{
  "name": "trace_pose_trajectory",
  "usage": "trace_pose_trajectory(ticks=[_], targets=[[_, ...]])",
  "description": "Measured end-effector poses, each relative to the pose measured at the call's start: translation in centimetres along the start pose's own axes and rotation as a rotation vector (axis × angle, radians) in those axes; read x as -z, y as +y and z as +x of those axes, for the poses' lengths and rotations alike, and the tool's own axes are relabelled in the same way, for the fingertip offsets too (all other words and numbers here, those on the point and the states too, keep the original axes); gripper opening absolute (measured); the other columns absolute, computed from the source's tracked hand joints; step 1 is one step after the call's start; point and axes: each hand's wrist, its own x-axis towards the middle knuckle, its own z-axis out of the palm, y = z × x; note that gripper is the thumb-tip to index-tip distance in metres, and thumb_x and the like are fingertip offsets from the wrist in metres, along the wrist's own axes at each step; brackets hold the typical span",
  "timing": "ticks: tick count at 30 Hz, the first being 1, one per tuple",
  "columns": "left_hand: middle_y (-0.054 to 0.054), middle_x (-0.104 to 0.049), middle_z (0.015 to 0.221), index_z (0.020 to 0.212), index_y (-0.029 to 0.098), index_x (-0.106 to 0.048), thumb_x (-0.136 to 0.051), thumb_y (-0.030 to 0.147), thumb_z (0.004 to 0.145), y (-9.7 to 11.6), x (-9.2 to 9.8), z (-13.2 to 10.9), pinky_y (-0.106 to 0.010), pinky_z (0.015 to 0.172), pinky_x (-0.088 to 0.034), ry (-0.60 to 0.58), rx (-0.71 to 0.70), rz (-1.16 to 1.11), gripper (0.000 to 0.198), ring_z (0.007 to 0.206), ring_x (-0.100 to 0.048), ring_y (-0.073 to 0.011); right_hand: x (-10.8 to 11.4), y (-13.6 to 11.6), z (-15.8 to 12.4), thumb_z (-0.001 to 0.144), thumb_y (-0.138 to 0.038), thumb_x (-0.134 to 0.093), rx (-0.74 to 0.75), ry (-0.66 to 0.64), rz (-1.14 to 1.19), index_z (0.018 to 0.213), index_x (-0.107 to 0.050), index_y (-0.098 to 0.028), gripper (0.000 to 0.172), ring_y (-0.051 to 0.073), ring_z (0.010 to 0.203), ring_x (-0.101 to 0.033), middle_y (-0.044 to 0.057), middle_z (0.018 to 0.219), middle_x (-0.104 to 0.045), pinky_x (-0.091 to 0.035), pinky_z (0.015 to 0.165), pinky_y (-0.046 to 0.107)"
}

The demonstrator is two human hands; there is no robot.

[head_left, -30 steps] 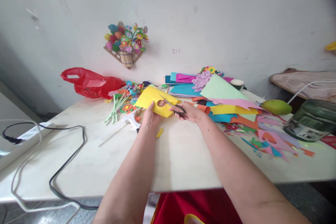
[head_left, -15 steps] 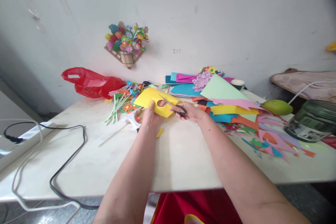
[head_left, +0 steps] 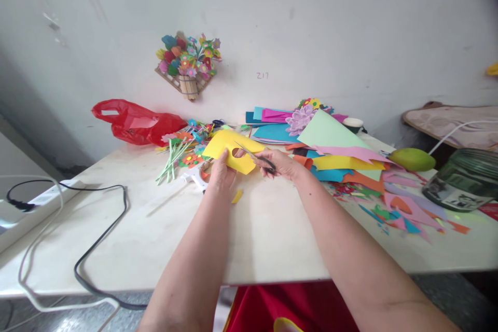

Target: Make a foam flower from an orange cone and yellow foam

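Note:
A yellow craft sheet (head_left: 222, 141) with a rounded cut-out near its middle is pinched in my left hand (head_left: 223, 170), thumb on top. My right hand (head_left: 283, 164) is closed on black-handled scissors (head_left: 269, 164). Their blades point left and lie over the sheet beside the cut-out. A small yellow scrap (head_left: 237, 196) rests on the table just below the sheet. Left of my left hand lies a white glue gun (head_left: 197, 176), partly hidden by my wrist. Orange felt-like flowers (head_left: 190, 160) and pale green stems (head_left: 171, 161) are close by it.
A red plastic bag (head_left: 138, 122) sits at the back left. Coloured sheets (head_left: 334, 137) and scraps (head_left: 404, 207) pile up on the right, near a green fruit (head_left: 412, 159) and a glass jar (head_left: 462, 179). A black cable (head_left: 99, 249) and a power strip (head_left: 54, 194) lie left.
The scissors and the yellow sheet have shifted very slightly in my hands, the blades tilting a little. My grip on both is the same.

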Motion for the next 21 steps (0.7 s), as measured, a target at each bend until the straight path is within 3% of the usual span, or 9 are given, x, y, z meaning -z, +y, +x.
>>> trace_pose_trajectory(ticks=[6,12,16,21], targets=[[-0.006,-0.068,0.085,0.097,0.015,-0.059,-0.055,0.011,0.081,0.1,0.3,0.5,-0.03,0.083,-0.051,-0.004,-0.028,0.031,0.018,0.08,-0.065,-0.0156,0.1,0.2,0.1,0.075,-0.035,-0.065,0.014,0.035,-0.093,0.119,-0.051,-0.015,0.051,0.007,0.034,-0.05,0.001,0.057,-0.064,-0.025,0.028,0.014],[-0.007,-0.068,0.083,0.094,0.014,-0.06,-0.057,0.013,0.08,0.1,0.3,0.6,-0.029,0.078,-0.052,-0.026,-0.063,0.045,0.014,0.078,-0.066,-0.0164,-0.2,-0.7,-0.2,0.069,-0.035,-0.071,0.047,0.063,-0.166,0.121,-0.049,-0.018,0.059,0.007,0.034,-0.051,-0.003,0.056,-0.065,-0.03,0.028,0.014],[-0.007,-0.069,0.083,0.093,0.012,-0.061,-0.057,0.012,0.079,0.1,0.4,0.8,-0.028,0.077,-0.052,-0.046,-0.072,0.052,0.015,0.074,-0.066,-0.0152,-0.2,-1.0,-0.3,0.069,-0.036,-0.071,0.027,0.049,-0.163,0.124,-0.048,-0.015,0.063,0.007,0.033,-0.049,-0.002,0.054,-0.063,-0.032,0.029,0.015],[-0.005,-0.069,0.082,0.091,0.012,-0.062,-0.058,0.01,0.077,0.2,0.3,0.8,-0.028,0.077,-0.053,-0.038,-0.06,0.078,0.014,0.073,-0.065,-0.0147,0.6,-0.7,-0.2,0.075,-0.04,-0.065,0.028,0.011,-0.189,0.121,-0.051,-0.011,0.056,0.007,0.035,-0.05,0.0,0.056,-0.064,-0.03,0.029,0.015]])
